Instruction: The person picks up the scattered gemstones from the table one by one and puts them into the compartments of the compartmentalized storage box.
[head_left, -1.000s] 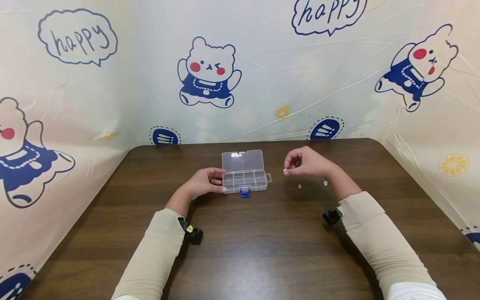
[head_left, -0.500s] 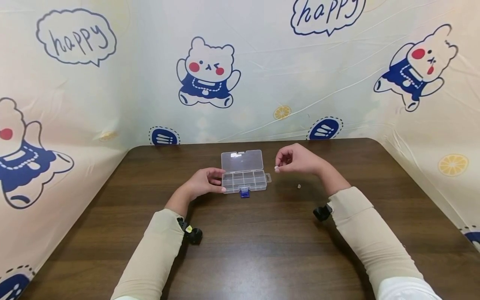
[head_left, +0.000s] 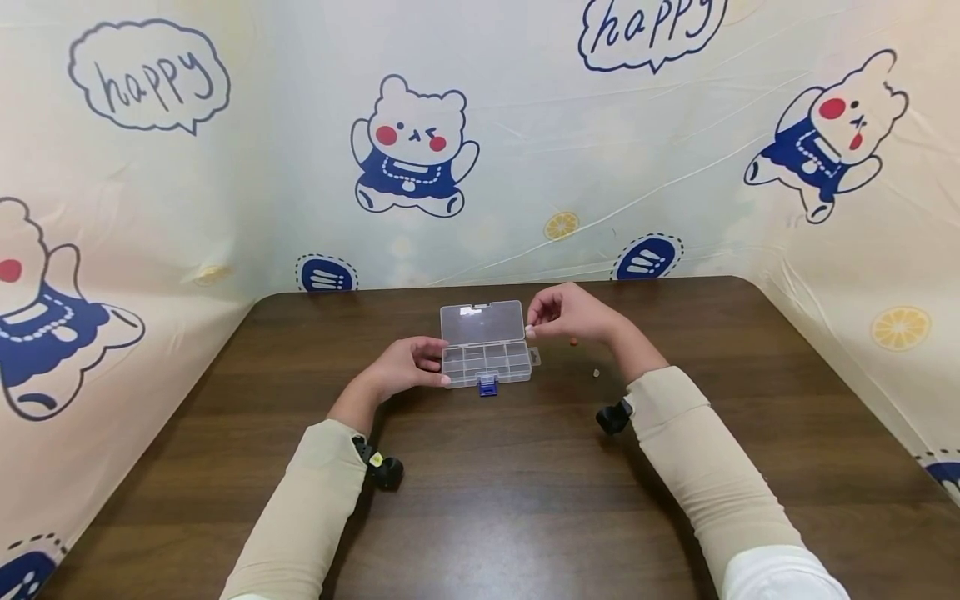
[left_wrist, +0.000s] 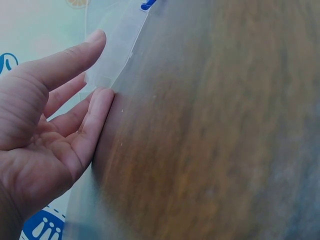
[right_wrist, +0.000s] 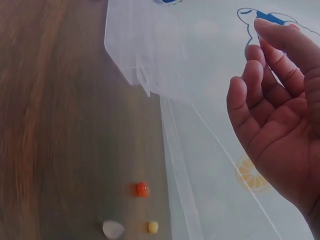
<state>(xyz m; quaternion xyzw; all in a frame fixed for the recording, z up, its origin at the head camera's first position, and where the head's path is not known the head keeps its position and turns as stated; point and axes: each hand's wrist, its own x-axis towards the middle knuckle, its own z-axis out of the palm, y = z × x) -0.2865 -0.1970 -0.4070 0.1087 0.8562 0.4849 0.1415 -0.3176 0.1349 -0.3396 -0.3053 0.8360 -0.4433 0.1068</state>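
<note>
A clear plastic compartment box [head_left: 487,363] lies on the table with its lid raised at the back and a blue latch [head_left: 488,387] in front. My left hand [head_left: 401,367] holds the box's left end, thumb by the front corner and fingers farther back. In the left wrist view, fingertips [left_wrist: 104,94] meet the box edge. My right hand [head_left: 573,312] pinches a small white piece [head_left: 530,332] between thumb and index finger, beside the lid's right edge. That piece is hidden in the right wrist view.
Small loose pieces lie right of the box: an orange one [right_wrist: 143,189], a yellow one [right_wrist: 153,227] and a whitish one [right_wrist: 113,229]. A hanging tab [head_left: 535,356] sticks out from the box's right end. A printed cloth [head_left: 525,167] stands behind the table [head_left: 480,492].
My right hand has moved left with the white piece, from beyond the box's tab to the lid's edge. An orange piece has come into view behind it. The left hand and box stay put.
</note>
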